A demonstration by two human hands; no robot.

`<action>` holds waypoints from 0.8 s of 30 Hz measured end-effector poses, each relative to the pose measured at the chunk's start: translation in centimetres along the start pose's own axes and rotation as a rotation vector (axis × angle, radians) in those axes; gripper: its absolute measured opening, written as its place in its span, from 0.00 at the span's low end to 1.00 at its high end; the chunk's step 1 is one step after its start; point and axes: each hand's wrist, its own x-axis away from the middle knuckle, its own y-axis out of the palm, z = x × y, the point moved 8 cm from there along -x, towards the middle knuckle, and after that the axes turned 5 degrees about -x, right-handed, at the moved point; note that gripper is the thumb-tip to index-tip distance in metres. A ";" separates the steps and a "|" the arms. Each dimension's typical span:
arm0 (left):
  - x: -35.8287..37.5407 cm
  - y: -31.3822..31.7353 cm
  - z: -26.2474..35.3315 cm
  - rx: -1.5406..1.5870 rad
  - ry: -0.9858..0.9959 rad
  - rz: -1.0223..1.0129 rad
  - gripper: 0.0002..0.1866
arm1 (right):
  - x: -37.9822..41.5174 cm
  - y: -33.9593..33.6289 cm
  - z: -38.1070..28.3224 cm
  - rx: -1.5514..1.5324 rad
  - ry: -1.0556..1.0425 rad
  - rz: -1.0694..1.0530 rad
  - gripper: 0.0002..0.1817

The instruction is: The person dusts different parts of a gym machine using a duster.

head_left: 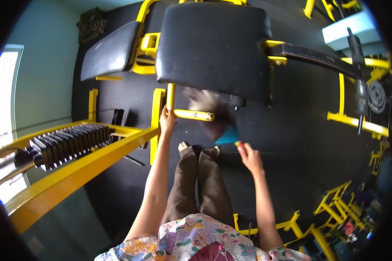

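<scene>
My right hand (251,159) is closed around the reddish handle of a feather duster (220,122). Blue shows near the handle, and the dark and pale feathers are smeared by motion. They are just beside a short yellow handle (194,115) that sticks out below the padded black seat (213,48). My left hand (167,121) wraps round the yellow upright bar (171,96) of the machine, where this handle joins it. Its fingers are partly hidden behind the bar.
A stack of black weight plates (69,145) sits in a yellow frame (87,167) to the left. Above it is a black backrest pad (111,50). A dark lever arm (318,60) reaches right from the seat, towards a grey weight disc (376,96). More yellow machines stand lower right.
</scene>
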 end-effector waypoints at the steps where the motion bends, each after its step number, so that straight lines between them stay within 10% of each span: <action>1: 0.7 0.7 -1.0 0.181 -0.053 -0.018 0.25 | 0.2 -1.7 0.1 0.064 -0.010 0.019 0.15; 24: 0.0 2.1 -3.2 0.591 -0.153 -0.044 0.20 | -10.6 1.5 -5.2 0.362 -0.278 -0.243 0.16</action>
